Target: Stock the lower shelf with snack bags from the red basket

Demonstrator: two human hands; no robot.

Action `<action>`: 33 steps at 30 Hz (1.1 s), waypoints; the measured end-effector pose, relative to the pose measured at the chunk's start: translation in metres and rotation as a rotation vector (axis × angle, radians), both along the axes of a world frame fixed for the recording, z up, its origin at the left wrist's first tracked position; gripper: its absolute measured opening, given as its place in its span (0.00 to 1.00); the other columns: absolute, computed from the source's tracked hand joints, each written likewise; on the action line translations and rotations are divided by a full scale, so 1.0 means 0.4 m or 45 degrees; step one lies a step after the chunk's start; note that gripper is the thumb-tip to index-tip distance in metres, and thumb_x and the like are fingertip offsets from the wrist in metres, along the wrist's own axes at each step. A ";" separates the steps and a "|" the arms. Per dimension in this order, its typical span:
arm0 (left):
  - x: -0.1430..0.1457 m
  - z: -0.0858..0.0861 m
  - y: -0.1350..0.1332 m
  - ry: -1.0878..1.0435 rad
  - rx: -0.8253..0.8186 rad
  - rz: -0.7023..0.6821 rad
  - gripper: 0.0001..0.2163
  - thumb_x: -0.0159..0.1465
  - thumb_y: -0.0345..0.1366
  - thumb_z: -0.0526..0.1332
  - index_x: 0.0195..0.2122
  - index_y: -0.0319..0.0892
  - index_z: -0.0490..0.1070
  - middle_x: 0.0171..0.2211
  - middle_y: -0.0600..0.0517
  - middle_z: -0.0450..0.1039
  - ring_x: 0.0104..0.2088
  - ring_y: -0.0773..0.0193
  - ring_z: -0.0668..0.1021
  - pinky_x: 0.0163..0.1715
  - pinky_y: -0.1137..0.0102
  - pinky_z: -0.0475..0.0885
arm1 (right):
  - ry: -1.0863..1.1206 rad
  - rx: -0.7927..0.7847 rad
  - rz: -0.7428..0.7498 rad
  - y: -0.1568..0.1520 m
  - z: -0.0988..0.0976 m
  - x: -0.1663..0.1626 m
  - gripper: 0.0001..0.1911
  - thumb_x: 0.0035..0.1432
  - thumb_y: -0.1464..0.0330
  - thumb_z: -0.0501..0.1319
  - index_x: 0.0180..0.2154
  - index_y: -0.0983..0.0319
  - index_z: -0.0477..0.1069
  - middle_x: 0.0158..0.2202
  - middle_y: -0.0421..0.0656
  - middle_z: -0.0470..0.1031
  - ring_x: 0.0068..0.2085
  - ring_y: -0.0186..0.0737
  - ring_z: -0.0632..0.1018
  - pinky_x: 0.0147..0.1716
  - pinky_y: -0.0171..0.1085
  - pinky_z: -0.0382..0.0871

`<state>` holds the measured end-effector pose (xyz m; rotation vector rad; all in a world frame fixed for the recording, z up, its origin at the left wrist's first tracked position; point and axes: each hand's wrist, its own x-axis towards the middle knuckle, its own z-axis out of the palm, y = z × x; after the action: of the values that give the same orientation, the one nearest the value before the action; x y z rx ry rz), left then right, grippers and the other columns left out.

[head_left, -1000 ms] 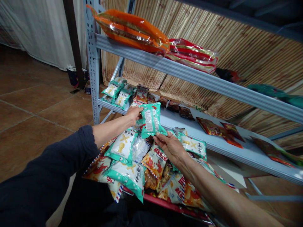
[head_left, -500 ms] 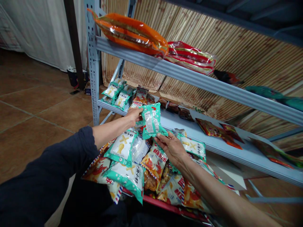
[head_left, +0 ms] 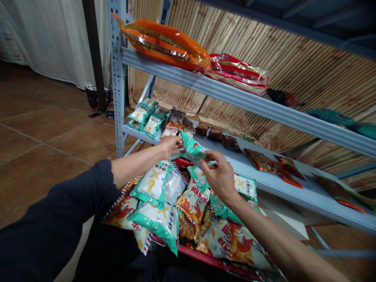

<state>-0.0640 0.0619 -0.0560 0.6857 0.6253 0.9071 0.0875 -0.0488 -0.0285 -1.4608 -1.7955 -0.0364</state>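
Note:
A teal snack bag hangs tilted above a heap of packets, its printed face turned mostly out of sight. My right hand pinches it at the right end between thumb and fingers. At the bag's left end is my left hand, with thumb and fingers apart; whether they touch the bag I cannot tell. Below lie teal-and-white snack bags and red-and-cream snack bags, piled in a red-rimmed container.
A blue-grey metal rack stands ahead. Its upper shelf carries an orange bag and a red striped bag. On the lower shelf are teal bags, brown packets and flat dark packets. A dark pole stands left.
The teal bag has been turned from facing me to lying tilted, slightly to the right. My left fingers have spread at its edge, while my right hand has risen with the bag.

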 end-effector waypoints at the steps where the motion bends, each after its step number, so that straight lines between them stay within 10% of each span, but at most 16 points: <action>1: -0.004 0.011 -0.007 -0.008 -0.020 -0.017 0.05 0.57 0.35 0.58 0.29 0.39 0.67 0.27 0.46 0.70 0.34 0.60 0.73 0.38 0.62 0.68 | -0.139 0.046 0.027 0.000 0.002 0.002 0.07 0.52 0.71 0.55 0.36 0.60 0.68 0.29 0.40 0.68 0.28 0.32 0.69 0.26 0.31 0.63; 8: -0.018 0.046 -0.044 0.001 -0.022 -0.105 0.10 0.55 0.41 0.61 0.32 0.39 0.66 0.27 0.47 0.70 0.33 0.60 0.73 0.36 0.61 0.68 | -0.861 0.176 0.108 -0.002 -0.014 0.005 0.09 0.57 0.70 0.53 0.36 0.57 0.72 0.31 0.42 0.71 0.34 0.37 0.69 0.26 0.32 0.57; 20: -0.004 0.019 -0.038 0.134 -0.042 0.152 0.05 0.56 0.31 0.61 0.32 0.43 0.65 0.26 0.51 0.70 0.31 0.63 0.72 0.34 0.64 0.67 | -1.167 0.052 0.272 0.000 -0.014 -0.010 0.11 0.56 0.74 0.53 0.40 0.60 0.71 0.34 0.46 0.71 0.36 0.41 0.67 0.31 0.36 0.59; 26: -0.016 0.019 -0.033 0.125 -0.003 0.217 0.04 0.57 0.31 0.60 0.32 0.44 0.66 0.26 0.53 0.70 0.31 0.65 0.73 0.34 0.67 0.67 | -0.929 0.072 0.320 0.011 -0.015 -0.015 0.12 0.57 0.67 0.54 0.42 0.60 0.69 0.38 0.47 0.71 0.40 0.43 0.67 0.40 0.41 0.61; 33: -0.030 0.033 -0.024 0.089 0.079 0.238 0.01 0.59 0.31 0.57 0.30 0.43 0.66 0.26 0.53 0.70 0.25 0.67 0.72 0.29 0.68 0.67 | 0.264 -0.164 -0.049 0.062 -0.009 -0.020 0.32 0.48 0.59 0.61 0.54 0.60 0.57 0.49 0.51 0.65 0.44 0.46 0.71 0.39 0.45 0.67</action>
<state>-0.0762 0.0521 -0.0428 0.7254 0.7349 1.0826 0.0796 -0.0239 -0.0321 -1.5299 -1.6261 0.2077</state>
